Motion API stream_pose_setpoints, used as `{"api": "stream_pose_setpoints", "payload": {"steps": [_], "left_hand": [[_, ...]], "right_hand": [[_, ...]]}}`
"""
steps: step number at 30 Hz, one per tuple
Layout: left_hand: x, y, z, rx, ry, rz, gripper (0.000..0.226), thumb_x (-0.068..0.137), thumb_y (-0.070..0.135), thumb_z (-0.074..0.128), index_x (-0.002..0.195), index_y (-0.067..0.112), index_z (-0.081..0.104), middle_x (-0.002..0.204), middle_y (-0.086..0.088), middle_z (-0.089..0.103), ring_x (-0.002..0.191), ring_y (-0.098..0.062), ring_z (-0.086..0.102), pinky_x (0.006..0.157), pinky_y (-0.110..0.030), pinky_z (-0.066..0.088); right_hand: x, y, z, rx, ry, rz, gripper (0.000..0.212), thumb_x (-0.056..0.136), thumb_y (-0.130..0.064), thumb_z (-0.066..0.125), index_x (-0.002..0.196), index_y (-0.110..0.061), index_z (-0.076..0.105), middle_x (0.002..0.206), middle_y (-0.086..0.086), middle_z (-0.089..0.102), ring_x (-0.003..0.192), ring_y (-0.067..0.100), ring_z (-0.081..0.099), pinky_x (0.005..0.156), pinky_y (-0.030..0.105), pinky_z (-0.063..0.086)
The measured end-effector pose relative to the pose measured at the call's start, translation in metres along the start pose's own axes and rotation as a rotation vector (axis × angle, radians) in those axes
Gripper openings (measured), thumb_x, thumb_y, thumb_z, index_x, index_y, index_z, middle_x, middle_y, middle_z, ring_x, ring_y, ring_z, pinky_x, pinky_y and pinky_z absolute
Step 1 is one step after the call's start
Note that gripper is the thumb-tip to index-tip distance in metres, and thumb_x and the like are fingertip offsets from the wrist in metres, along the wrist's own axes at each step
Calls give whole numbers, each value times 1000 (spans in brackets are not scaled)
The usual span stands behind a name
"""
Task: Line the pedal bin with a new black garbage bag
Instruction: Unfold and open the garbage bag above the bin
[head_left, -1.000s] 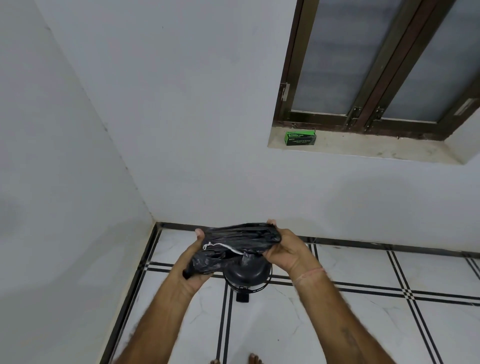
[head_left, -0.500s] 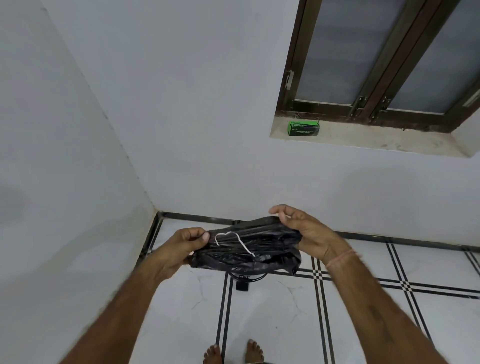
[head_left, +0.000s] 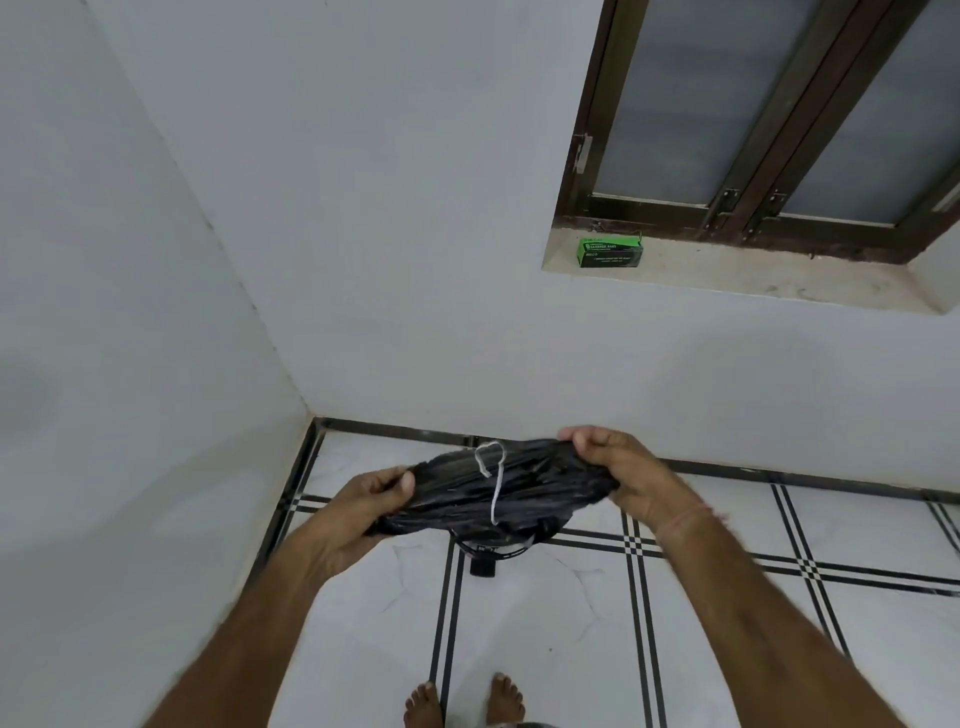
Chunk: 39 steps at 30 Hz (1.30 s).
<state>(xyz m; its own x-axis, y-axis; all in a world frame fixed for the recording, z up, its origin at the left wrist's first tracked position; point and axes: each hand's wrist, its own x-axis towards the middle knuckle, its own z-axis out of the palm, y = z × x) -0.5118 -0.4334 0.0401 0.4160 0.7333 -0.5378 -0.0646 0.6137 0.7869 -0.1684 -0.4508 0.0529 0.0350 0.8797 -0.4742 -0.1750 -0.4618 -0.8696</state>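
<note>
Black crinkled plastic garbage bag (head_left: 498, 493) is stretched wider than before, pinched at each end by left hand (head_left: 363, 514) and right hand (head_left: 623, 478); its white drawstring (head_left: 493, 478) dangles over the round black pedal bin (head_left: 488, 551).

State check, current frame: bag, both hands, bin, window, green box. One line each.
black garbage bag: bunched, not opened out, held in the air above the bin
white drawstring: loose loop lying on the bag
left hand: gripping the bag's left end
right hand: gripping the bag's right end
pedal bin: on the floor, mostly hidden; lid state unclear
window: closed
green box: resting on the sill
</note>
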Motion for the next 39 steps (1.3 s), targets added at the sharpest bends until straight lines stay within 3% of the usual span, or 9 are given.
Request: {"api": "stream_pose_setpoints", "payload": {"steps": [4,9,13,15,21,24,29,33,39], "left_hand": [[-1,-12,-12,229,86,-61,33,79,44,74,93,15,72,92,-1,68,84,-11,60,78,-28,55],[16,-4,-10,-427,290,-128,25,103,28,55,87,12,66,82,-7,75,88,-21,65,74,-43,64],[28,8,1,-787,374,-121,29,109,17,45,86,9,60,62,-8,72,58,-11,64,58,-30,62],[30,6,7,-831,389,-102,32,110,20,42,86,8,59,70,-10,74,69,-16,65,64,-36,63],[26,-10,18,-826,284,-74,34,108,26,46,93,3,64,78,-16,78,67,-24,78,55,-37,64],[28,-17,27,-727,226,-92,34,104,37,51,92,10,67,101,-13,75,89,-28,76,61,-38,65],[24,-18,27,-126,115,14,60,76,51,77,116,7,70,102,-13,78,96,-26,76,75,-31,62],[25,-15,12,214,186,46,27,92,25,74,109,5,75,98,-12,78,100,-31,73,85,-35,61],[33,-1,-3,-202,430,-114,14,105,11,55,97,8,66,89,-10,65,75,-18,58,55,-26,59]], "right_hand": [[5,-19,-10,331,88,-33,15,99,-14,62,106,-13,75,85,4,76,72,15,74,73,28,63],[2,0,-3,262,-11,-20,20,86,-19,68,104,-17,75,83,4,76,72,16,73,67,27,63],[-2,27,0,242,-31,61,18,102,-11,57,110,-14,73,96,7,77,79,16,76,68,28,63],[-3,31,0,310,-39,96,23,105,-11,52,112,-15,73,95,6,77,80,17,76,71,29,64],[8,21,-6,558,81,102,30,108,-11,46,114,-15,75,88,3,77,76,16,77,67,28,65],[18,22,-12,562,154,106,27,106,-14,52,122,-17,74,89,1,72,81,16,73,78,30,65],[28,17,-11,535,177,59,22,104,-17,56,117,-17,73,93,4,77,83,19,76,85,36,62],[27,4,-18,503,160,-15,23,104,-13,56,122,-13,70,103,4,79,87,17,78,88,35,61],[20,4,-16,374,139,-79,19,101,-11,60,111,-11,76,95,5,81,83,16,78,76,27,64]]}}
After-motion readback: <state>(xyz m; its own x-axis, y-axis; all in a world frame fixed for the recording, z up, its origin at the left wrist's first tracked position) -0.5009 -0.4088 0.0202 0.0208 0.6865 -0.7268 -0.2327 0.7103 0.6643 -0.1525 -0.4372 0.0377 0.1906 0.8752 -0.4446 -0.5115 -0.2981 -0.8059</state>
